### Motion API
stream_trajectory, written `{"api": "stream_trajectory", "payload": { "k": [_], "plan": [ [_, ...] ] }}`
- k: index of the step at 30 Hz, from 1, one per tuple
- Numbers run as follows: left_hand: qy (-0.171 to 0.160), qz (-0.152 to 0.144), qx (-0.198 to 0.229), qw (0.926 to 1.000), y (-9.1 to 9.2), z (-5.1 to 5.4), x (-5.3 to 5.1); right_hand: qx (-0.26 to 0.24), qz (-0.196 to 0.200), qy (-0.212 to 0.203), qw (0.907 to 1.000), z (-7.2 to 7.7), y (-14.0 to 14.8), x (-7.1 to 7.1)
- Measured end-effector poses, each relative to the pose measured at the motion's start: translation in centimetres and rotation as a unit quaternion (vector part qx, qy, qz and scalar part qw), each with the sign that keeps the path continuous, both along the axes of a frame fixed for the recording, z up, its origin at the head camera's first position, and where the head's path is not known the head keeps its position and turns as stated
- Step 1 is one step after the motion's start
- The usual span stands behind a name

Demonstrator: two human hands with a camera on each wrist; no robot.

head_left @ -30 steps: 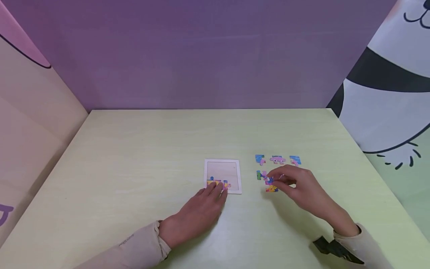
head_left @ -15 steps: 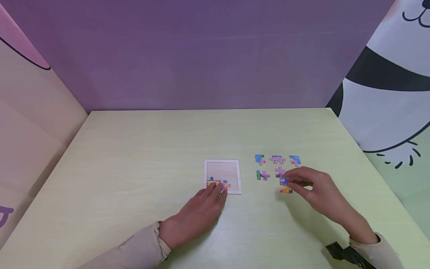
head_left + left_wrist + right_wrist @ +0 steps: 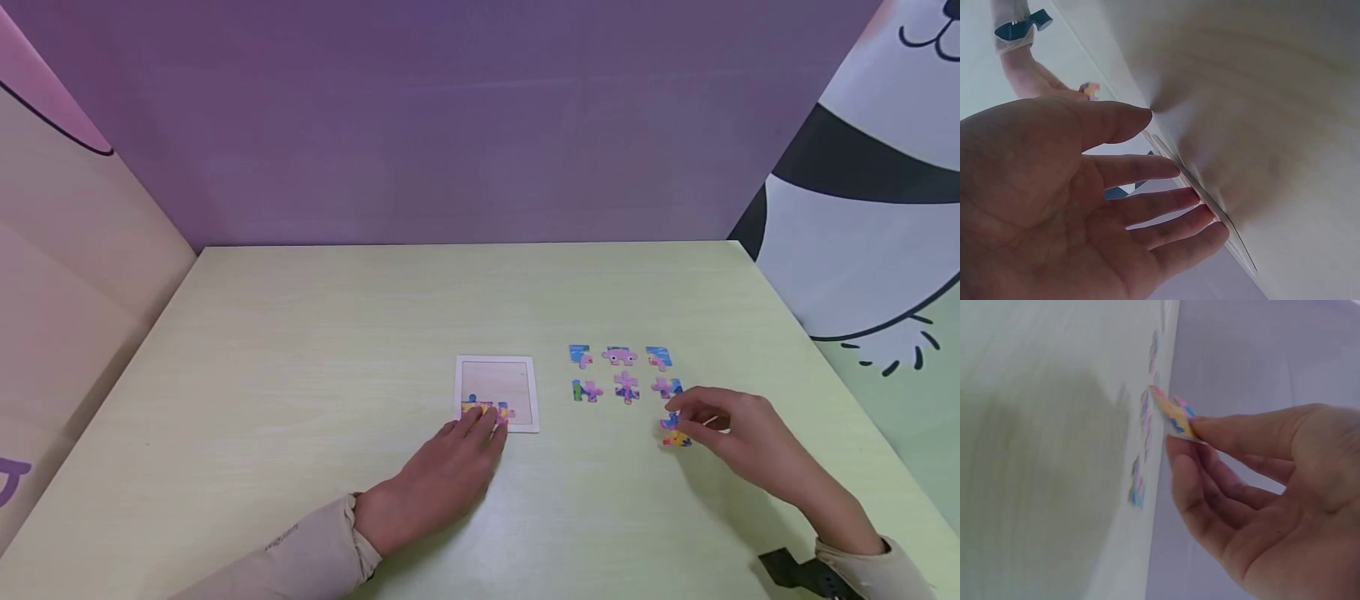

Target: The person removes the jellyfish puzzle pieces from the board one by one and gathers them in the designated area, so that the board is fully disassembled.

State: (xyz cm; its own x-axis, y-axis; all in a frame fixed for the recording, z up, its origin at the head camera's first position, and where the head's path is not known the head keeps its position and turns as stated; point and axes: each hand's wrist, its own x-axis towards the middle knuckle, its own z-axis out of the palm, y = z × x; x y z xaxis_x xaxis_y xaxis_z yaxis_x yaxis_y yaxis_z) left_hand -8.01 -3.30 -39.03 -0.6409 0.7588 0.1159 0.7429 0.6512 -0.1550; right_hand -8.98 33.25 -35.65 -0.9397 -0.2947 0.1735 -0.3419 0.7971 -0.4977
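yellow-blue puzzle piece (image 3: 677, 438) pinched between thumb and fingers of right hand (image 3: 738, 437); left hand (image 3: 438, 475), fingers extended, rests over near part of white frame (image 3: 536, 392). probably best: light edge pinch, lift clear of loose pieces (image 3: 618, 357) beyond right fingertips, left hand steadying frame. frame pieces (image 3: 468, 407) partly hidden under left fingers; held part covered, can't tell if one piece or two joined.

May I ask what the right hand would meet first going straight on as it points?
Probably the lower row's middle puzzle piece, though the right hand might pass above it; depth is unclear.
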Motion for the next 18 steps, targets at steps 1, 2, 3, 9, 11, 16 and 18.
{"api": "stream_trajectory", "payload": {
  "k": [1,2,3,9,11,16,18],
  "plan": [
    [0.000,-0.001,0.001,1.0000,0.0,0.0,0.0,0.005,-0.002,-0.016,0.9999,-0.1,0.3,-0.1],
    [0.001,-0.001,0.001,1.0000,0.0,0.0,0.0,0.009,-0.004,-0.028,0.9996,-0.3,0.6,-0.1],
    [0.002,-0.002,0.001,1.0000,0.0,0.0,0.0,0.013,-0.006,-0.037,0.9992,-0.5,0.9,-0.2],
    [0.007,-0.001,0.007,1.0000,-0.1,0.0,0.1,0.035,-0.024,-0.055,0.9976,-1.2,2.0,-0.5],
    [0.008,-0.001,0.008,0.9999,-0.1,0.0,0.1,0.041,-0.028,-0.058,0.9971,-1.4,2.2,-0.6],
    [0.006,0.000,0.011,0.9999,0.0,0.0,0.1,0.046,-0.025,-0.049,0.9974,-1.8,2.3,-0.9],
    [0.006,-0.001,0.012,0.9999,0.0,0.0,0.1,0.046,-0.021,-0.044,0.9978,-1.8,2.3,-1.1]
  ]
}}
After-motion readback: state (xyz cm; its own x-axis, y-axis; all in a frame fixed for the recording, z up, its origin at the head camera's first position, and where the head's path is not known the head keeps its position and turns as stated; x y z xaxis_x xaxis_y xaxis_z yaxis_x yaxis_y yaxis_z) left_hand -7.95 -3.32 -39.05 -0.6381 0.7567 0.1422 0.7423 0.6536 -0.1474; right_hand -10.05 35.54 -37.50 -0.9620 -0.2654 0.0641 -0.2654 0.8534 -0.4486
